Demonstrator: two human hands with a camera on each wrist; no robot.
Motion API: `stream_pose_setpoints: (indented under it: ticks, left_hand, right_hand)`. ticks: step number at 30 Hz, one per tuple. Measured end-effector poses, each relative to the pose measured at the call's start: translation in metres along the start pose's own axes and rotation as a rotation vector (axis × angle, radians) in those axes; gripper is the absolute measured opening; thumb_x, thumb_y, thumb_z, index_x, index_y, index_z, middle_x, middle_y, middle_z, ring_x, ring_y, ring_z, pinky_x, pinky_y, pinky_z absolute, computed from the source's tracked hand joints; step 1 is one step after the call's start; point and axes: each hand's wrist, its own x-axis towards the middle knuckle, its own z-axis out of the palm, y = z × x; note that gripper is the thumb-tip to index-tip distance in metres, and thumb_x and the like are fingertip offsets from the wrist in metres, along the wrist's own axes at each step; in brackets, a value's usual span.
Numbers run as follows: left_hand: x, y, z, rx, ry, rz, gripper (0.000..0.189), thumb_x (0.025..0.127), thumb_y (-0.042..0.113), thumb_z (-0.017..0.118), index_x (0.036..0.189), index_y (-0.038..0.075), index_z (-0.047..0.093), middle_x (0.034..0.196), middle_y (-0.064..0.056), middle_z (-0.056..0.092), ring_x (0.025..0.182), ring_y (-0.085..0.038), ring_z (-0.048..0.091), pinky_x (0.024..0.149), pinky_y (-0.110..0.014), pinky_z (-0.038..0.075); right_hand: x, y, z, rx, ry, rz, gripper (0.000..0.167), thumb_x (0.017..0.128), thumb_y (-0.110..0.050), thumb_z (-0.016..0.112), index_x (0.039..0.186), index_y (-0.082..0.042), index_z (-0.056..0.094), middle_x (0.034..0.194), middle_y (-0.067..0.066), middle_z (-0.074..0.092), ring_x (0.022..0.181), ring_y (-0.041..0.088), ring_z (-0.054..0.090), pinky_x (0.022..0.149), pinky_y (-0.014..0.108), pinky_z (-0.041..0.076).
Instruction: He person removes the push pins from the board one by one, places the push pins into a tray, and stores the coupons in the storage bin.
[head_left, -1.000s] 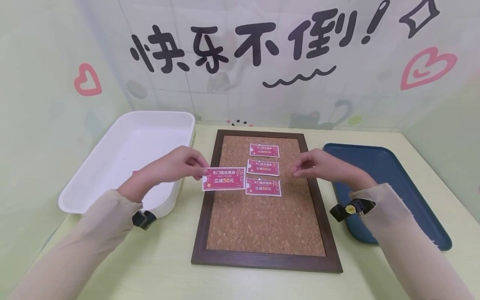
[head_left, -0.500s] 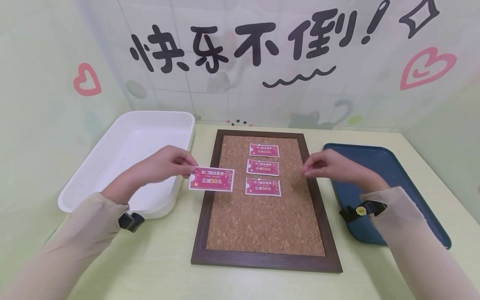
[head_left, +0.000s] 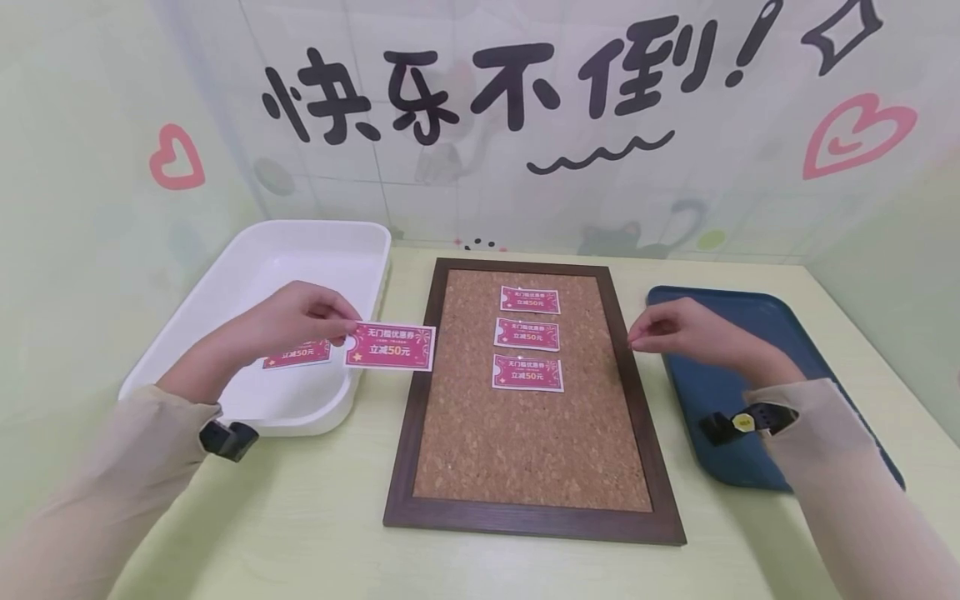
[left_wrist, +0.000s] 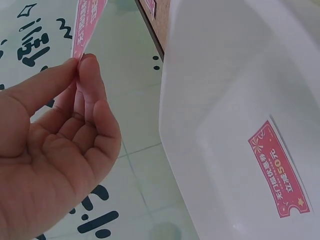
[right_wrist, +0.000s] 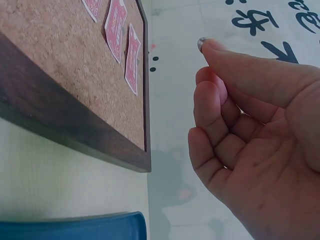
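Observation:
My left hand (head_left: 296, 321) pinches a pink coupon (head_left: 390, 346) by its left end, between thumb and fingers, over the right rim of the white tub (head_left: 324, 408). Inside that tub lies another pink coupon (left_wrist: 280, 172), partly behind the left hand in the head view. Three similar coupons (head_left: 528, 336) are fixed in a column on the framed cork board (head_left: 525, 450), each with a tiny shiny spot at its top edge. My right hand (head_left: 682, 333) is above the board's right frame. Between its thumb and finger it pinches a small silver thumbtack (right_wrist: 201, 44).
A dark blue tray (head_left: 727, 458) lies right of the board, under the right forearm. The printed wall sheet (head_left: 480, 192) closes off the back of the pale table (head_left: 322, 517). The tub has high walls.
The left hand has carried its coupon leftward, off the cork board to the tub's edge. The right hand has drawn away to the right, from above the cork to the frame's edge.

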Motion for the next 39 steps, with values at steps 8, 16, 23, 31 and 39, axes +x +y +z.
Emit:
stream_pose_setpoints:
  ticks: [8, 16, 23, 31, 39]
  left_hand:
    - [-0.006, -0.010, -0.014, 0.051, 0.017, -0.033, 0.024, 0.088, 0.019, 0.062, 0.105, 0.002, 0.065, 0.089, -0.005, 0.066, 0.079, -0.021, 0.057, 0.067, -0.030, 0.046]
    - [-0.012, -0.021, -0.025, 0.084, 0.028, -0.024, 0.025, 0.089, 0.018, 0.061, 0.106, 0.001, 0.064, 0.088, -0.006, 0.065, 0.079, -0.021, 0.056, 0.070, -0.031, 0.046]
    - [-0.016, -0.032, -0.036, 0.095, 0.032, -0.047, 0.028, 0.089, 0.019, 0.060, 0.108, -0.001, 0.063, 0.090, -0.006, 0.065, 0.081, -0.019, 0.058, 0.071, -0.030, 0.047]
    - [-0.021, -0.047, -0.048, 0.092, 0.027, -0.088, 0.033, 0.089, 0.023, 0.060, 0.112, -0.001, 0.061, 0.093, -0.008, 0.064, 0.086, -0.024, 0.058, 0.071, -0.028, 0.048]
    - [-0.023, -0.065, -0.058, 0.087, 0.016, -0.140, 0.039, 0.090, 0.029, 0.059, 0.116, -0.001, 0.058, 0.099, -0.009, 0.063, 0.089, -0.023, 0.058, 0.074, -0.029, 0.047]
  right_hand:
    - [-0.007, 0.010, -0.006, 0.007, 0.009, 0.021, 0.018, 0.087, -0.014, 0.063, 0.097, 0.001, 0.065, 0.091, 0.009, 0.063, 0.081, 0.018, 0.060, 0.070, 0.026, 0.048]
    - [-0.016, 0.018, -0.013, -0.030, 0.040, 0.086, 0.024, 0.087, -0.023, 0.063, 0.098, -0.002, 0.065, 0.093, 0.010, 0.064, 0.070, 0.021, 0.054, 0.059, 0.032, 0.045]
    - [-0.022, 0.027, -0.018, -0.067, 0.060, 0.105, 0.027, 0.088, -0.024, 0.061, 0.100, 0.000, 0.064, 0.094, 0.008, 0.064, 0.080, 0.016, 0.058, 0.068, 0.035, 0.047]
    - [-0.029, 0.037, -0.023, -0.098, 0.081, 0.141, 0.030, 0.088, -0.026, 0.062, 0.101, 0.000, 0.064, 0.096, 0.010, 0.065, 0.085, 0.022, 0.060, 0.069, 0.032, 0.047]
    - [-0.036, 0.043, -0.028, -0.090, 0.101, 0.152, 0.028, 0.089, -0.024, 0.061, 0.102, 0.001, 0.064, 0.097, 0.014, 0.064, 0.085, 0.021, 0.060, 0.071, 0.031, 0.048]
